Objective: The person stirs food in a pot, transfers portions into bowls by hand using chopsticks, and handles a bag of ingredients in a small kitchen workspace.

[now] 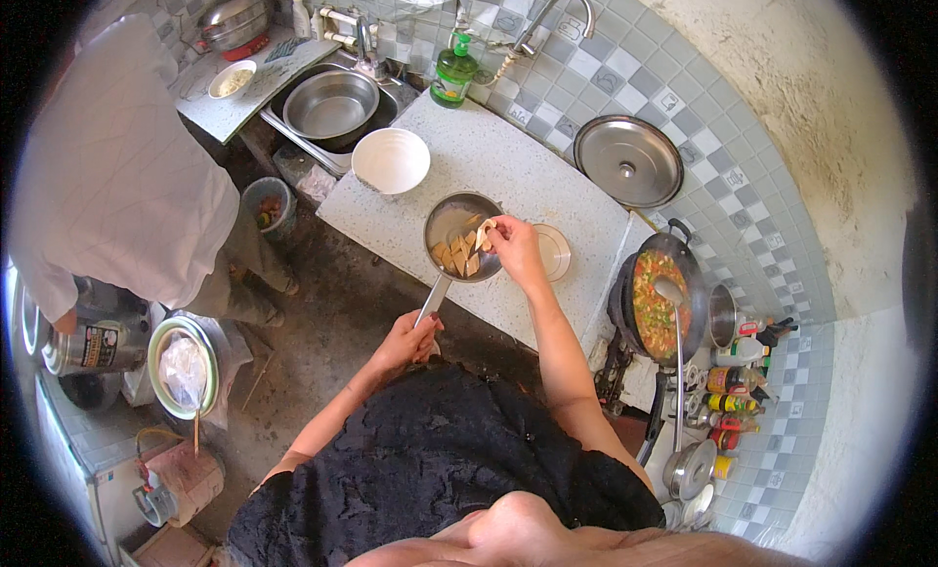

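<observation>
My left hand [410, 340] grips the metal handle [434, 299] of a small frying pan [448, 213], which is over the front edge of the speckled counter. Some tan, flat-cut food slices [460, 255], perhaps dried tofu, lie in the pan's lower half. Above the pan's right side, my right hand [516, 248] pinches a few pale slices [485, 232] between thumb and fingers. Partly behind that wrist is a small round dish [555, 252] on the counter. A white bowl [390, 160] stands left of the pan.
On the right, a wok [659, 296] holds chopped vegetables and a ladle [678, 362]. Several seasoning bottles [733, 402] line the wall. A steel basin [331, 103] sits in the sink, near a green soap bottle [452, 76]. Another person [124, 171] stands left, by a bin [269, 204].
</observation>
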Tool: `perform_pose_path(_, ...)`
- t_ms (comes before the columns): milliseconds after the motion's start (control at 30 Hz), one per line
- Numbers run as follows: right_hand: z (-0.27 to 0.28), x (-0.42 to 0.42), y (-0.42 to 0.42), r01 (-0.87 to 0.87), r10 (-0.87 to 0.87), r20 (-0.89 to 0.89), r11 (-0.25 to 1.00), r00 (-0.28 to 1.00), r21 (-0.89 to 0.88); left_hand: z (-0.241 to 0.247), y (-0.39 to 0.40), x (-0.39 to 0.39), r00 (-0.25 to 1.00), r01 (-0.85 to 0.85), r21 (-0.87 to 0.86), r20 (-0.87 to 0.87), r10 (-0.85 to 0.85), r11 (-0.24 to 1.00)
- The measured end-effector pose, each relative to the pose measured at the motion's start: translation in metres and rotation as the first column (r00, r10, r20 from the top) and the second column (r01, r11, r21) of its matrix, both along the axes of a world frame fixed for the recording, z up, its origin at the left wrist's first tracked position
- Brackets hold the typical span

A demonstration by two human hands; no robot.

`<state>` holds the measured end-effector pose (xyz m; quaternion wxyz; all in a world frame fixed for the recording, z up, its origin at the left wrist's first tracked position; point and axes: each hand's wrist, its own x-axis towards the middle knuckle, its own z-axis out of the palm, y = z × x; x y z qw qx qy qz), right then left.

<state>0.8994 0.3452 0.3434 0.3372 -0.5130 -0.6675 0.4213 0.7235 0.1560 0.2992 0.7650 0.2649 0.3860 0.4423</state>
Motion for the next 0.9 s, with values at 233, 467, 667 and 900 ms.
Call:
perform_pose_path(233, 0.016, -0.001, -0.006, -0.092, 0.016, -0.3, 0.966, 0.954, -0.242, 0.004, -0.001, 0.001, 1.0, 0.017, 0.029, -0.008, -0.016, 0.999)
perform_pose_path(467, 0.007, 0.005, -0.001, -0.057, -0.005, -0.308, 0.979, 0.951, -0.194, 0.003, -0.002, 0.003, 0.999, 0.039, 0.042, -0.005, -0.039, 0.998)
perform_pose_path(667, 0.005, 0.007, -0.003, -0.019, 0.013, 0.093, 0.998, 0.996, 0.057, 0.003, -0.002, 0.005, 0.999, 0.039, 0.058, -0.002, -0.039, 0.998)
perform_pose_path(900, 0.019, -0.003, -0.016, -0.155, 0.04, 0.319, 0.926, 0.947, 0.344, -0.003, -0.004, 0.007, 0.999, 0.04, 0.06, 0.006, -0.04, 0.997)
